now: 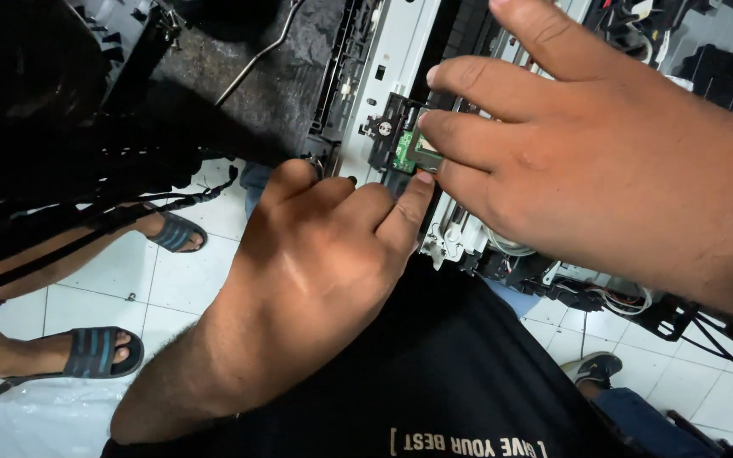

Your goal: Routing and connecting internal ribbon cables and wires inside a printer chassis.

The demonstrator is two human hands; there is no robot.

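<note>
Both hands work at a small green circuit board (406, 151) seated in a black plastic bracket (389, 127) on the grey metal frame (400, 59) of an opened machine. The left hand (316, 254) presses its forefinger just below the board; the right hand (604, 161) pinches the board's right edge with its fingertips. This looks like seating or freeing the board, which calls for careful, steady finger pressure.

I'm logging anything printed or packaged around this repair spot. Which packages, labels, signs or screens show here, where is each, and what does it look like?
Printed line: white block lettering on the black shirt, bottom centre, upside down in the head view.
Plastic sheet: crinkled, whitish, on the tiled floor, bottom left; perhaps a bag.
No screens or signs show. The hands work at a small green circuit board, which bears no label.
</note>
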